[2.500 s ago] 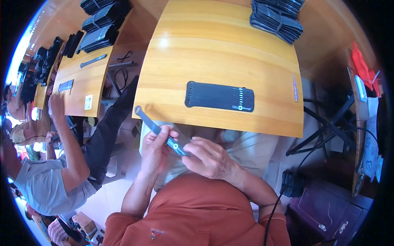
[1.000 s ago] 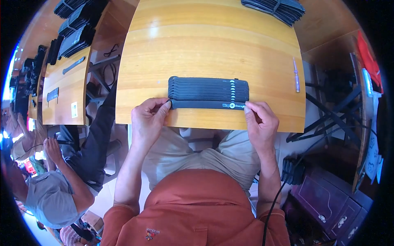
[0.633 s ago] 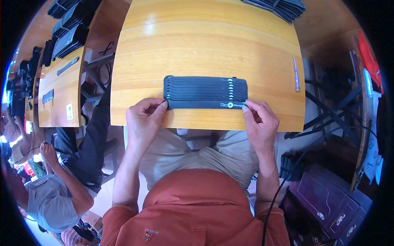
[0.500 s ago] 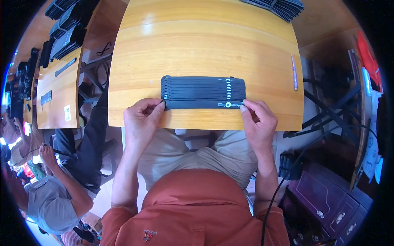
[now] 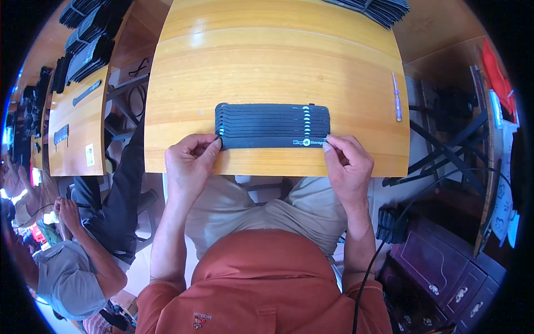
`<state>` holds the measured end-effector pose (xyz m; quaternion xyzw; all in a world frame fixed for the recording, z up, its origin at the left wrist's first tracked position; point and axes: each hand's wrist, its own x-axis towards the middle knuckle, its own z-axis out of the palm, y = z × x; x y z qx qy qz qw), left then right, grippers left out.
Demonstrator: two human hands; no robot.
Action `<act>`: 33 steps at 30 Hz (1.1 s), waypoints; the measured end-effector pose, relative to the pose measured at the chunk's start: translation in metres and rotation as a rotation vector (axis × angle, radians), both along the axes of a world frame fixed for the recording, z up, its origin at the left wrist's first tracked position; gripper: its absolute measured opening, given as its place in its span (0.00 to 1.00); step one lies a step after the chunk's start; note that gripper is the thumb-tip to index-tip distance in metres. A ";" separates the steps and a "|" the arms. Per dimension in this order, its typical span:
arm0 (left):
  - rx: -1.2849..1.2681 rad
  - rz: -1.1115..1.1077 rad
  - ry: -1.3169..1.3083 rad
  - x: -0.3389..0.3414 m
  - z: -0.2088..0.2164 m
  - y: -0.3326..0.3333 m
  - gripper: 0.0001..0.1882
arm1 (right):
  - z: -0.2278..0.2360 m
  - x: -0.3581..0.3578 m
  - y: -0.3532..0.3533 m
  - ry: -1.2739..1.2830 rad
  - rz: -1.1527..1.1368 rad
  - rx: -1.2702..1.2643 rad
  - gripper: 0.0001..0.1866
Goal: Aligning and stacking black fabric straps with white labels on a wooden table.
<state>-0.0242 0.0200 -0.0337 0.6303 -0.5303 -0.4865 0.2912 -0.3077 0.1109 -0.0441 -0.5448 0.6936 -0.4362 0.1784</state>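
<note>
A row of black straps [image 5: 267,118] lies overlapped like shingles near the front edge of the wooden table [image 5: 278,67]. Each strap has a rounded left end, and pale printed marks run in a column toward the right. The nearest strap lies in full view on top. My left hand [image 5: 192,161] pinches its left end between thumb and fingers. At the opposite end, my right hand [image 5: 350,164] grips the strap's right corner in the same way. Both fingertips cover the corners they hold.
A screwdriver [image 5: 396,97] with a purple handle lies at the table's right side. Bundled black straps [image 5: 372,8] sit at the far edge. On the left, a second table [image 5: 78,139] carries more straps, and a person [image 5: 78,267] sits near it. A black cable [image 5: 384,245] hangs at my right.
</note>
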 end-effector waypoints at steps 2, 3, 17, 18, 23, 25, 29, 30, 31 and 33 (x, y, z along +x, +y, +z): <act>-0.002 -0.002 -0.012 -0.001 0.001 0.000 0.07 | -0.001 0.000 0.000 0.001 0.000 -0.008 0.06; -0.004 -0.004 -0.024 -0.001 0.002 0.000 0.07 | 0.000 0.000 0.000 0.001 0.000 -0.008 0.06; -0.052 -0.018 -0.064 -0.001 0.001 0.000 0.07 | 0.001 -0.001 -0.001 0.012 0.010 -0.005 0.06; -0.059 -0.025 -0.052 -0.001 0.000 -0.001 0.07 | 0.000 -0.001 -0.001 0.014 0.009 -0.005 0.06; -0.032 -0.021 -0.058 0.001 0.000 -0.001 0.07 | 0.002 0.000 -0.001 -0.001 0.003 0.027 0.06; -0.046 -0.029 -0.047 0.001 -0.001 -0.001 0.07 | 0.000 -0.001 -0.001 0.007 0.007 0.015 0.06; -0.030 -0.021 -0.056 0.000 0.002 -0.001 0.07 | 0.001 -0.001 -0.002 0.022 0.015 0.004 0.06; -0.022 -0.022 -0.051 0.000 0.002 -0.002 0.07 | 0.001 -0.001 -0.001 0.021 0.015 0.004 0.06; -0.023 -0.021 -0.053 0.000 0.003 -0.002 0.07 | 0.000 -0.001 -0.001 0.022 0.017 0.001 0.06; -0.024 -0.028 -0.070 -0.001 0.004 -0.002 0.07 | 0.000 -0.002 -0.001 0.024 0.019 -0.001 0.06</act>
